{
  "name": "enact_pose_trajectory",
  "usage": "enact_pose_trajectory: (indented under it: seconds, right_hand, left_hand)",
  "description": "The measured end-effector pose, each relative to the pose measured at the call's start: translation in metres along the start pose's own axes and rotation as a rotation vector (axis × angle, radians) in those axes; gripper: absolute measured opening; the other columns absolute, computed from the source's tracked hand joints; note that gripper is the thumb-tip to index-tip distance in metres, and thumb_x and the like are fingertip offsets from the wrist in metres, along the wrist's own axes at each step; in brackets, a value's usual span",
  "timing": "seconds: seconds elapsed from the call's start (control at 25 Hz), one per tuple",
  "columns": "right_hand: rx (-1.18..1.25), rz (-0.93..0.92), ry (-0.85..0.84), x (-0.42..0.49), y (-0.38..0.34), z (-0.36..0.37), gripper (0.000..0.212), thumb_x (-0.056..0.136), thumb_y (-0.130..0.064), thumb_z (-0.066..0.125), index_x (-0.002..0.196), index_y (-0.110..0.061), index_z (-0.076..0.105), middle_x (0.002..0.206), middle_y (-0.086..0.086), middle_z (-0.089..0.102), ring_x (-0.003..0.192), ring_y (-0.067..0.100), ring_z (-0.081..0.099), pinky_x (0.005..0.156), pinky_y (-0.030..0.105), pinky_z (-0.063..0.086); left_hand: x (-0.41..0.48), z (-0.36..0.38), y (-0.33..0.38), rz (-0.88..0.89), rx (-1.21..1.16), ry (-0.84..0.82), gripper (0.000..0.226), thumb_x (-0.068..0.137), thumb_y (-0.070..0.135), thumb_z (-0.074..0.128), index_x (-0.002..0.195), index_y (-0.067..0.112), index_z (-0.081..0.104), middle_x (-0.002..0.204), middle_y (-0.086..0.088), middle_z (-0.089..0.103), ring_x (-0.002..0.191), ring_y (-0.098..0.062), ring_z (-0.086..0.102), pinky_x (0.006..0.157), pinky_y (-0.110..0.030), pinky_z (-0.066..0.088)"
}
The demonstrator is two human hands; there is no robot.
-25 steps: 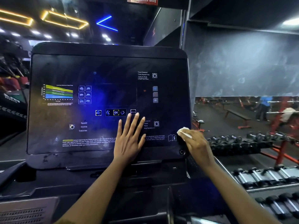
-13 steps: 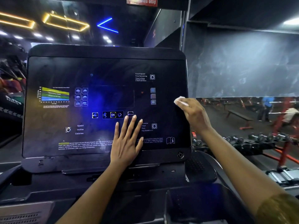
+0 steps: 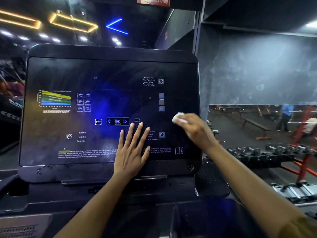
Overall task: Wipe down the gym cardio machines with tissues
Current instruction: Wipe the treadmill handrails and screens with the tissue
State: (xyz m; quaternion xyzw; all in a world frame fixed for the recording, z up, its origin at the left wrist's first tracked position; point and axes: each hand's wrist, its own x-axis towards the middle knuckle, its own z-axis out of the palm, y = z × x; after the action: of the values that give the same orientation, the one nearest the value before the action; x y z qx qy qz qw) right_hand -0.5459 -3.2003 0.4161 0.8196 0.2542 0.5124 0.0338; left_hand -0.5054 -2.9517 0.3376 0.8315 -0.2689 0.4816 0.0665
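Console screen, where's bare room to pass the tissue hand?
Free: the top band of the console screen above the chart, and the lower left below the chart. Crowded: lower middle and right, where the left hand presses flat and the right hand holds the tissue.

Commercial gym, indoors, dimly lit. In front of me is a cardio console [image 3: 109, 103] with labels for Speed, Incline, Calories and Time Elapsed, plus a coloured heart-rate zone chart [image 3: 54, 99]. To my right stands a dumbbell rack [image 3: 267, 152] with pairs lined up in a row. Beyond it are a flat bench [image 3: 255, 125] on dark flooring, red steel frames [image 3: 301, 127] and a person in a blue top [image 3: 285, 115]. LED strip lights [image 3: 73, 23] glow yellow and blue overhead.
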Motion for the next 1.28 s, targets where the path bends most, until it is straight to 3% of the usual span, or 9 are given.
enact_pose_trajectory:
  seconds: [0.2,0.36,0.44,0.56,0.68,0.8,0.96,1.04,1.28]
  right_hand:
    - [-0.026,0.197,0.143,0.042,0.021,-0.010,0.028,0.084,0.002,0.052,0.103,-0.006,0.070,0.103,0.010,0.069,0.090,0.029,0.064,0.077,0.037,0.054]
    - [0.102,-0.169,-0.026,-0.013,-0.060,0.020,0.024,0.091,-0.007,0.053,0.111,-0.006,0.067,0.111,0.009,0.065,0.103,0.023,0.059,0.080,0.031,0.054]
    - [0.115,-0.245,-0.043,-0.015,-0.063,0.026,0.024,0.090,-0.006,0.056,0.112,-0.005,0.066,0.113,0.008,0.065,0.104,0.024,0.059,0.079,0.031,0.054]
    - [0.054,-0.105,0.041,0.027,-0.028,0.022,0.027,0.088,-0.004,0.050,0.108,-0.007,0.068,0.110,0.008,0.066,0.097,0.025,0.061,0.077,0.031,0.054]
    - [-0.020,0.109,0.152,0.077,0.022,0.009,0.025,0.083,0.003,0.059,0.103,-0.007,0.071,0.103,0.007,0.069,0.089,0.028,0.063,0.073,0.033,0.054]
    - [-0.016,0.223,0.202,0.092,0.022,0.007,0.025,0.083,0.002,0.057,0.102,-0.007,0.071,0.102,0.009,0.069,0.087,0.029,0.064,0.075,0.031,0.053]
    - [0.074,-0.192,0.060,0.043,-0.056,0.032,0.027,0.091,-0.011,0.047,0.105,-0.006,0.070,0.107,0.008,0.067,0.098,0.024,0.061,0.083,0.027,0.050]
    - [0.081,-0.281,0.041,0.040,-0.058,0.039,0.027,0.093,-0.010,0.047,0.108,-0.006,0.068,0.109,0.007,0.066,0.100,0.022,0.061,0.079,0.027,0.052]
    - [-0.038,0.061,0.211,0.122,0.034,0.019,0.027,0.081,0.000,0.057,0.103,-0.010,0.071,0.104,0.004,0.068,0.090,0.024,0.061,0.067,0.035,0.056]
  left_hand:
    - [0.000,0.001,0.000,0.003,0.003,0.013,0.061,0.093,0.042,0.035,0.150,0.019,0.028,0.158,-0.004,0.021,0.146,-0.028,0.015,0.117,-0.051,0.014]
    - [0.001,0.001,-0.001,0.010,0.011,0.013,0.062,0.093,0.042,0.035,0.150,0.019,0.026,0.158,-0.005,0.020,0.146,-0.028,0.015,0.117,-0.051,0.013]
    - [0.001,0.000,-0.001,0.018,-0.007,0.023,0.062,0.093,0.042,0.036,0.150,0.019,0.027,0.158,-0.004,0.021,0.146,-0.027,0.016,0.117,-0.050,0.012]
    - [0.004,-0.005,-0.001,-0.013,-0.083,0.060,0.060,0.094,0.040,0.037,0.149,0.019,0.027,0.157,-0.004,0.023,0.146,-0.027,0.017,0.117,-0.048,0.012]
    - [0.022,-0.010,-0.003,-0.019,-0.101,0.090,0.058,0.094,0.040,0.037,0.148,0.019,0.027,0.156,-0.004,0.026,0.145,-0.026,0.018,0.117,-0.047,0.012]
    - [0.056,-0.013,-0.012,-0.053,-0.099,0.125,0.058,0.095,0.040,0.037,0.148,0.017,0.029,0.155,-0.005,0.029,0.145,-0.025,0.018,0.117,-0.044,0.009]
    - [0.088,-0.012,-0.023,-0.117,-0.096,0.130,0.058,0.095,0.040,0.033,0.148,0.015,0.032,0.155,-0.006,0.028,0.145,-0.023,0.016,0.117,-0.042,0.006]
    - [0.094,-0.008,-0.029,-0.124,-0.069,0.117,0.059,0.095,0.041,0.030,0.148,0.015,0.033,0.155,-0.006,0.029,0.145,-0.023,0.016,0.116,-0.044,0.007]
    - [0.091,-0.002,-0.032,-0.118,0.002,0.108,0.061,0.094,0.043,0.032,0.148,0.016,0.032,0.156,-0.004,0.027,0.145,-0.024,0.018,0.117,-0.047,0.011]
